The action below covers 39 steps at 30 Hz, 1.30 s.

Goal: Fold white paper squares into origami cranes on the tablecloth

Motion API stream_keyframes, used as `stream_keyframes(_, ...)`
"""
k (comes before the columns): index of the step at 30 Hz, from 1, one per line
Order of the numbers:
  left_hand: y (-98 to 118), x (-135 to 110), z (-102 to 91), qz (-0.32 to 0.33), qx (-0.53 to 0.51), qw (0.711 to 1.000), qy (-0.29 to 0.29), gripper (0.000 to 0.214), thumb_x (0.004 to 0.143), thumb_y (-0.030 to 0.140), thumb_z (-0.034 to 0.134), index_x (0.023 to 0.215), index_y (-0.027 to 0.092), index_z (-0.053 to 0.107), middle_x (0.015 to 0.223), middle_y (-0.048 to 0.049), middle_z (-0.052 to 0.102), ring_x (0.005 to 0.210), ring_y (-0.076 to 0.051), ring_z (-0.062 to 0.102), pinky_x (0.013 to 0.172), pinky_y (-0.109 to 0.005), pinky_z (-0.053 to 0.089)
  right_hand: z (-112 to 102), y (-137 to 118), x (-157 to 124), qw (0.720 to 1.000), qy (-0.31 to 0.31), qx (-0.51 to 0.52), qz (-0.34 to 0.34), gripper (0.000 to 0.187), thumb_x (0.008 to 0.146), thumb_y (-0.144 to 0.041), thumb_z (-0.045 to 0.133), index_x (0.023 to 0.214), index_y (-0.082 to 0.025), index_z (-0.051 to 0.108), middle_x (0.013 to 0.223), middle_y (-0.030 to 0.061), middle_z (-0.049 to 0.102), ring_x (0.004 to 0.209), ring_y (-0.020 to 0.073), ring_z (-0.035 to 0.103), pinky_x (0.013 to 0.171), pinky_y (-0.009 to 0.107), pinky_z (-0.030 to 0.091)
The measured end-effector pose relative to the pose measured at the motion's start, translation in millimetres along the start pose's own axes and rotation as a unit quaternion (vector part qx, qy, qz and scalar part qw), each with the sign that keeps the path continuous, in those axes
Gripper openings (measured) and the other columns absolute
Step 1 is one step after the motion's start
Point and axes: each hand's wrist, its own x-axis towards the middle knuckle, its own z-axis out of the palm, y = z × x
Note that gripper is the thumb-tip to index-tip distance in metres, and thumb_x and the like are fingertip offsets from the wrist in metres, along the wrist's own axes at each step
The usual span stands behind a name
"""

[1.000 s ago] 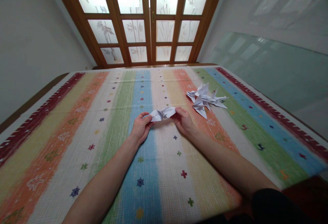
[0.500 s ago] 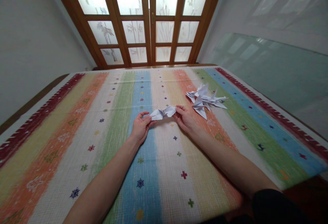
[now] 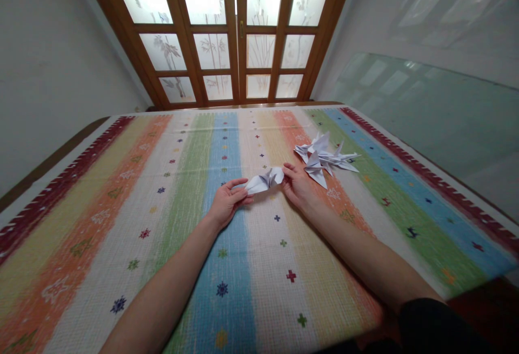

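Note:
Between my two hands, a little above the table, is a folded white paper crane (image 3: 265,181). My left hand (image 3: 229,200) pinches its left end between thumb and fingers. At its right end, my right hand (image 3: 297,185) has its fingertips closed on the paper edge. The crane's middle is puffed and creased. Off to the right of my right hand lies a small heap of white paper cranes (image 3: 322,158), with pointed wings and tips overlapping.
A striped tablecloth (image 3: 170,267) with small printed figures covers the table. Wooden doors with frosted panes (image 3: 213,51) stand beyond the far edge. A greenish glass panel (image 3: 438,105) leans at the right wall, and a pale wall (image 3: 52,46) is at the left.
The crane in my hands has shifted slightly right and tilted, its right end higher. My hands have moved a little to the right with it. The heap has stayed put.

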Motion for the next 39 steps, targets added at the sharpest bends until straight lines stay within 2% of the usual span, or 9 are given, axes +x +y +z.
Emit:
stream_keyframes(6, 0.0, -1.9, 3.6, 0.138, 0.182, 0.973, 0.012, 0.048, 0.068, 0.036, 0.076, 0.109, 0.016, 0.062, 0.106, -0.0095, 0.067, 0.072, -0.013, 0.063, 0.059, -0.024, 0.05, 16.2, -14.7, -15.3, 0.996, 0.011, -0.07, 0.052, 0.036, 0.061, -0.028, 0.072, 0.092, -0.022, 0.055, 0.064, -0.0054, 0.059, 0.052, 0.0111, 0.055, 0.048, 0.023, 0.042)
stream_keyframes(11, 1.7, -7.2, 11.6, 0.254, 0.287, 0.923, -0.024, 0.037, 0.077, 0.047, 0.067, 0.099, 0.019, 0.07, 0.102, -0.0077, 0.068, 0.07, -0.012, 0.053, 0.066, -0.026, 0.044, 30.9, -18.1, -31.9, 0.974, -0.089, -0.2, 0.052, 0.031, 0.067, -0.031, 0.068, 0.094, -0.022, 0.056, 0.05, -0.0099, 0.05, 0.041, 0.0095, 0.043, 0.042, 0.022, 0.03)
stream_keyframes(13, 1.3, -8.5, 13.0, 0.252, 0.27, 0.928, -0.036, 0.04, 0.082, 0.051, 0.059, 0.103, 0.018, 0.069, 0.097, -0.0078, 0.069, 0.07, -0.013, 0.052, 0.067, -0.027, 0.043, 33.5, -17.6, -35.4, 0.965, -0.121, -0.233, 0.028, 0.029, 0.071, -0.031, 0.066, 0.096, -0.021, 0.056, 0.046, -0.0119, 0.044, 0.039, 0.009, 0.039, 0.042, 0.022, 0.027)
stream_keyframes(16, -2.1, -9.5, 14.2, 0.215, 0.28, 0.934, -0.053, 0.046, 0.072, 0.041, 0.072, 0.111, 0.017, 0.066, 0.094, -0.0065, 0.07, 0.064, -0.011, 0.049, 0.062, -0.025, 0.04, 34.6, -15.5, -37.5, 0.96, -0.142, -0.243, 0.008, 0.03, 0.073, -0.032, 0.065, 0.098, -0.02, 0.055, 0.047, -0.0129, 0.043, 0.04, 0.0077, 0.036, 0.043, 0.022, 0.025)
stream_keyframes(23, -10.2, -13.2, 20.6, 0.189, 0.381, 0.903, -0.068, 0.012, 0.071, 0.028, 0.07, 0.079, 0.019, 0.072, 0.067, 0.0004, 0.063, 0.058, -0.011, 0.046, 0.059, -0.025, 0.036, 32.0, -5.3, -36.4, 0.963, -0.168, -0.208, 0.011, 0.032, 0.075, -0.032, 0.065, 0.103, -0.02, 0.056, 0.053, -0.0106, 0.051, 0.042, 0.0075, 0.042, 0.042, 0.02, 0.031)
stream_keyframes(27, -9.7, -11.8, 18.9, 0.209, 0.383, 0.899, -0.038, 0.01, 0.073, 0.028, 0.069, 0.076, 0.019, 0.072, 0.062, 0.0017, 0.06, 0.057, -0.011, 0.046, 0.058, -0.024, 0.036, 30.8, -5.1, -36.1, 0.97, -0.101, -0.213, -0.065, 0.026, 0.076, -0.03, 0.065, 0.1, -0.021, 0.06, 0.077, -0.0012, 0.065, 0.056, 0.0102, 0.055, 0.049, 0.022, 0.042)
stream_keyframes(30, -8.9, -9.1, 15.2, 0.243, 0.39, 0.888, 0.005, 0.008, 0.075, 0.026, 0.068, 0.077, 0.019, 0.072, 0.064, 0.0013, 0.062, 0.057, -0.011, 0.048, 0.06, -0.025, 0.038, 30.4, -11.0, -39.6, 0.938, -0.076, -0.273, -0.2, 0.022, 0.079, -0.024, 0.064, 0.101, -0.023, 0.065, 0.093, 0.0039, 0.068, 0.071, 0.0133, 0.06, 0.061, 0.027, 0.049)
stream_keyframes(34, -8.0, -7.6, 12.7, 0.278, 0.416, 0.865, 0.015, 0.006, 0.078, 0.023, 0.067, 0.077, 0.02, 0.072, 0.067, 0.0008, 0.064, 0.058, -0.011, 0.05, 0.061, -0.025, 0.039, 31.6, -16.6, -47.2, 0.85, -0.165, -0.345, -0.362, 0.024, 0.084, -0.016, 0.056, 0.101, -0.027, 0.069, 0.091, 0.0044, 0.069, 0.076, 0.016, 0.063, 0.069, 0.031, 0.052)
stream_keyframes(39, -8.3, -9.3, 13.9, 0.303, 0.436, 0.848, 0.004, 0.01, 0.081, 0.023, 0.065, 0.076, 0.02, 0.073, 0.068, 0.0, 0.065, 0.06, -0.012, 0.052, 0.062, -0.024, 0.041, 30.8, -13.6, -50.3, 0.781, -0.211, -0.4, -0.432, 0.022, 0.086, -0.016, 0.056, 0.097, -0.027, 0.071, 0.088, 0.0059, 0.07, 0.079, 0.018, 0.065, 0.069, 0.033, 0.054)
